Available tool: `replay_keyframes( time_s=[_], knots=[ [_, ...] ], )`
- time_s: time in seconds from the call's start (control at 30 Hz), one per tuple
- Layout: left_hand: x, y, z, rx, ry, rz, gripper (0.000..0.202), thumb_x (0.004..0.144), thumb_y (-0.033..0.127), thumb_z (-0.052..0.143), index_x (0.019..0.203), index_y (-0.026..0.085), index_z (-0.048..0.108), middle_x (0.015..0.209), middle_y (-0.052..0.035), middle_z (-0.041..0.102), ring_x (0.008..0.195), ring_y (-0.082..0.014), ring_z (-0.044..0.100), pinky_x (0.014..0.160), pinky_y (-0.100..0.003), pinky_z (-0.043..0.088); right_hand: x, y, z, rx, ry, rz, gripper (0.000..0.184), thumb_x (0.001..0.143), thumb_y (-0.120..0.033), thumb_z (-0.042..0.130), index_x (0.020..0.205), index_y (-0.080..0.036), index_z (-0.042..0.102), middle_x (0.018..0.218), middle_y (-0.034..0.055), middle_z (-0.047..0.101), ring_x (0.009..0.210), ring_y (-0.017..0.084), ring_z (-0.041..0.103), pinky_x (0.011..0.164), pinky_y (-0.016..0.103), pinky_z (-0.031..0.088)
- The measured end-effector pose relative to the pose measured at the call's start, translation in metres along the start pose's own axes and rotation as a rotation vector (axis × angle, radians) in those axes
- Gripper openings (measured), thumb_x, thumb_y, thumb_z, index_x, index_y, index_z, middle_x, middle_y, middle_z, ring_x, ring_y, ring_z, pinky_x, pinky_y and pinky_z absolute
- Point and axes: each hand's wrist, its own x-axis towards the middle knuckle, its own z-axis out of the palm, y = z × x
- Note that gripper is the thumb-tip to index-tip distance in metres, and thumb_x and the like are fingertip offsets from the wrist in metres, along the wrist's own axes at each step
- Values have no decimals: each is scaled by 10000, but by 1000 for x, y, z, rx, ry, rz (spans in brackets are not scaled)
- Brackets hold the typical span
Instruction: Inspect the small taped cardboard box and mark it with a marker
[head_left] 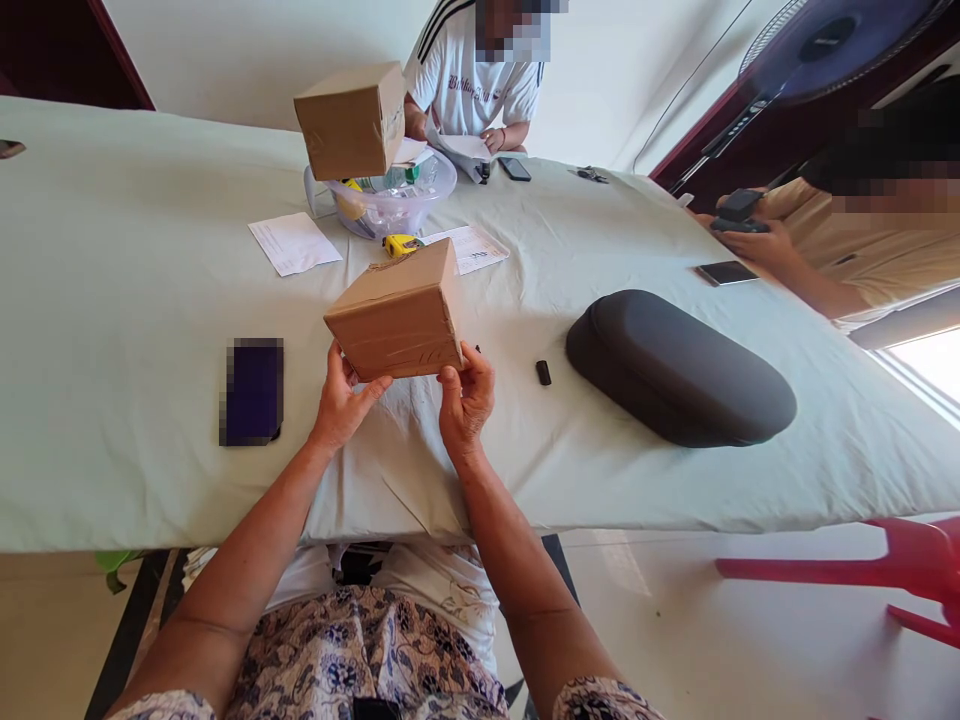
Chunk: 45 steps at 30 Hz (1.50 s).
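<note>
- Cardboard box (397,322): I see it held in front of the basin (386,220).
- Left hand (345,402), right hand (466,402): both grasping its lower corners.
- Yellow tape measure (403,246): just beside the basin.
- Second box (346,125): atop the basin.
- Dark case (682,370): right of the basin.

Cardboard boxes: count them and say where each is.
2: one cardboard box held between the left hand and right hand, the other box at the plastic basin.
</note>
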Motion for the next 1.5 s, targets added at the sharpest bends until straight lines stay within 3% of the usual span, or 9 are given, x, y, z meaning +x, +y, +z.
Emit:
replay_keyframes(
  time_s=[0.1,0.23,0.4,0.57,0.73,0.93,1.07,1.27,1.5],
  knots=[
    [1,2,-1,-43,81,2,597,772,529,814,1237,269,546,1256,-73,668,1208,-206,629,1024,-326,501,-2,2,-1,51,-32,-41,337,967,-476,557,1233,-292,650,862,7,614,669,130,564,626,292,526],
    [5,2,-4,-210,163,-164,538,762,696,729,1060,270,589,1228,-60,679,1074,-229,674,807,-332,589,-6,2,-1,95,-127,-105,341,962,-497,558,1221,-300,660,910,30,663,667,140,579,616,313,535],
    [8,2,-6,-320,169,-240,568,712,705,766,1055,291,582,1247,-39,681,944,-225,712,651,-321,608,-5,-4,0,83,-213,-76,387,950,-564,557,1200,-287,658,934,37,684,634,129,563,588,306,533],
    [10,-4,-10,-328,212,-240,618,657,703,806,1012,232,620,1046,-48,718,761,-175,705,618,-308,614,-2,-9,0,122,-275,-100,365,918,-561,626,1151,-282,660,834,4,656,623,125,561,586,289,502],
    [13,-9,-14,-304,275,-236,567,722,680,768,972,187,640,903,-41,707,677,-152,681,569,-284,584,-2,-7,0,132,-324,-54,490,880,-599,656,1241,-272,611,803,-9,631,595,124,544,567,286,477],
    [13,-9,-16,-299,266,-232,563,732,668,769,969,173,642,842,-33,694,616,-153,674,528,-289,567,3,-5,-3,83,-294,-60,481,884,-622,637,1213,-272,632,814,-4,640,588,118,539,551,282,479],
    [15,-5,-18,-333,273,-236,555,707,658,799,931,174,645,766,-6,679,569,-121,645,476,-228,530,8,-4,-5,99,-246,7,356,920,-531,629,1151,-264,675,746,-22,609,600,116,538,575,278,487],
    [18,-1,-20,-361,332,-250,468,751,611,791,871,185,640,687,24,664,534,-91,608,443,-180,471,19,1,-8,111,-20,127,419,889,-402,688,1273,-266,592,690,-81,543,610,94,539,619,242,476],
    [18,-1,-21,-372,308,-283,446,771,590,787,886,177,664,704,17,684,526,-96,619,443,-196,486,30,7,-17,15,175,232,354,877,-436,673,1154,-221,624,748,-56,501,685,105,535,722,266,474]
  ],
)
